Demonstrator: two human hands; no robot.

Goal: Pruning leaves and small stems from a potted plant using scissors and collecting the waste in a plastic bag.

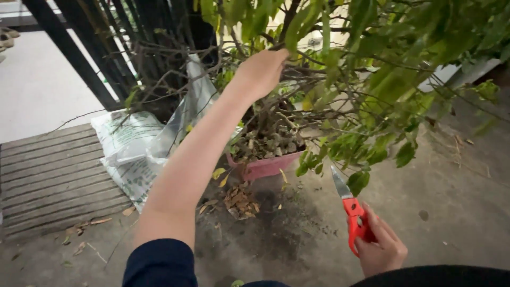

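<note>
A leafy potted shrub (pixel 366 79) grows from a pink pot (pixel 265 166) with stones on its soil. My left hand (pixel 263 72) reaches up into the branches and is closed around a thin twig near the top. My right hand (pixel 380 247) is low at the right, gripping red-handled pruning scissors (pixel 348 204). Their blades are closed and point up toward the lower leaves, a little apart from them.
A white printed plastic sack (pixel 133 154) lies left of the pot against dark metal railings (pixel 106 42). Ribbed wooden boards (pixel 48 180) are at the left. Dry leaves and a clump of clippings (pixel 240 202) litter the concrete floor.
</note>
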